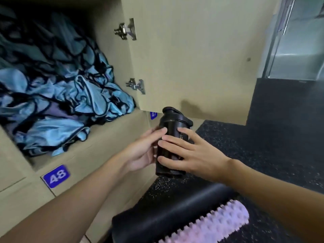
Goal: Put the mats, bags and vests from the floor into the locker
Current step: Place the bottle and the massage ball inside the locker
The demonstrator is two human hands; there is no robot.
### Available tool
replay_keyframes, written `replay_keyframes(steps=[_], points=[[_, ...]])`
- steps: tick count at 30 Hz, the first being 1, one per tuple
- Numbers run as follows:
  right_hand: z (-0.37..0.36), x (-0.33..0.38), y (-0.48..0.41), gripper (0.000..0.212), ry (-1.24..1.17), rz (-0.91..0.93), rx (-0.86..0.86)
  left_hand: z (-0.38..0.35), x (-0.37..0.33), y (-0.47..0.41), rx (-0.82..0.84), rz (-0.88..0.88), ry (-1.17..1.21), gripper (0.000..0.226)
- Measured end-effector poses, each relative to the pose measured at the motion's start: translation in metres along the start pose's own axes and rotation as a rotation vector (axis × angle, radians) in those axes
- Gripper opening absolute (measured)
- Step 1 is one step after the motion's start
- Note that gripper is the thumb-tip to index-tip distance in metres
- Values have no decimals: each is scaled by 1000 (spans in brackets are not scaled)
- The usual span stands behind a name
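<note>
The fingers (175, 140) of the right hand (192, 151) curl across the front of a black shaker bottle (172, 122). The left hand (142, 151) clasps its other side, thumb on the near face and the remaining fingers hidden behind. Both hands grip the bottle, which is upright, lid on top, just in front of the open locker (105, 137). A two-handed hold on so small a thing looks more like steadying or passing it across than bearing weight.

Inside the locker a loose heap of light-blue vests (61, 102) with black trim fills the left and back, leaving bare shelf at the front right, the likely spot for whatever goes in next. The locker door (192, 58) stands swung wide on its hinges, clear of the arms. A blue plate marked 48 (57, 176) sits below the opening.

On the speckled floor (263, 146), nearest the person, lie a rolled black mat (175, 207) and a pink spiked roller (210, 227), not yet put away.
</note>
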State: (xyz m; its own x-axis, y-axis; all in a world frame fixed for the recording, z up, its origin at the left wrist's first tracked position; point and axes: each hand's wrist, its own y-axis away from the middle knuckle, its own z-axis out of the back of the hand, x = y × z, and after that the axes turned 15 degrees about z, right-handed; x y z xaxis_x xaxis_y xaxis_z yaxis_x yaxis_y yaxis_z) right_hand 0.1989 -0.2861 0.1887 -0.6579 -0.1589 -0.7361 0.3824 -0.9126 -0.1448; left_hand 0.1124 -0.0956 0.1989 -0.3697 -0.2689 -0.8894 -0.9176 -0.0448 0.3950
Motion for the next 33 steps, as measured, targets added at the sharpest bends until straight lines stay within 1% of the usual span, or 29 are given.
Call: replay_keyframes(steps=[1,3,4,5,6,7,8,10,11,13,14,15,16,18,19,20,21,22,23,24,25,26,27,30,33], points=[[5,-8,-19,63,4,27,12,13,-9,11,-12,-26,9,55],[18,-23,-53,57,11,65,11,34,-26,32,-33,-78,24,55],[23,-32,-67,58,2,44,8,43,-36,39,-51,-107,44,57],[24,-41,-78,65,-18,19,-11,51,-46,45,-88,-142,71,58],[24,-48,-88,69,-34,-15,-37,58,-55,50,-136,-179,99,57],[23,-52,-96,69,-65,-86,-87,64,-64,51,-188,-207,114,55],[17,-56,-104,68,-160,-201,-138,71,-73,51,-240,-238,119,50],[10,-63,-118,69,-541,-460,-263,81,-87,47,-334,-310,87,41],[8,-66,-126,67,-810,-581,-304,85,-93,45,-377,-343,66,43],[-2,-76,-148,52,-1253,-714,-380,94,-104,40,-443,-417,23,53],[-8,-82,-160,48,-1442,-760,-451,98,-107,39,-465,-449,-14,58],[-12,-85,-173,49,-1585,-796,-525,103,-109,37,-480,-469,-59,62],[-20,-87,-183,55,-1591,-809,-573,108,-111,35,-489,-479,-106,63],[-38,-89,-203,71,-1544,-867,-651,118,-116,34,-526,-498,-203,59],[-46,-89,-211,77,-1521,-903,-676,123,-118,35,-570,-525,-264,56],[-54,-91,-218,81,-1483,-936,-685,130,-121,37,-647,-570,-337,52],[-62,-93,-223,83,-1451,-960,-695,139,-124,38,-771,-610,-442,49],[-68,-95,-227,84,-1427,-984,-707,149,-126,39,-938,-605,-602,50],[-72,-97,-231,85,-1413,-1011,-722,158,-128,40,-1107,-534,-814,56],[-76,-99,-234,85,-1397,-1032,-740,167,-128,40,-1222,-422,-1030,65],[-81,-100,-238,86,-1387,-1042,-745,173,-127,39,-1252,-291,-1190,72],[-86,-101,-241,86,-1387,-1039,-734,177,-125,36,-1231,-176,-1285,79],[-90,-102,-244,87,-1390,-1033,-712,181,-123,33,-1206,-95,-1338,87],[-104,-100,-251,90,-1403,-1010,-679,191,-117,21,-1212,8,-1459,103],[-118,-105,-256,91,-1400,-1003,-682,198,-114,12,-1231,57,-1518,109]])
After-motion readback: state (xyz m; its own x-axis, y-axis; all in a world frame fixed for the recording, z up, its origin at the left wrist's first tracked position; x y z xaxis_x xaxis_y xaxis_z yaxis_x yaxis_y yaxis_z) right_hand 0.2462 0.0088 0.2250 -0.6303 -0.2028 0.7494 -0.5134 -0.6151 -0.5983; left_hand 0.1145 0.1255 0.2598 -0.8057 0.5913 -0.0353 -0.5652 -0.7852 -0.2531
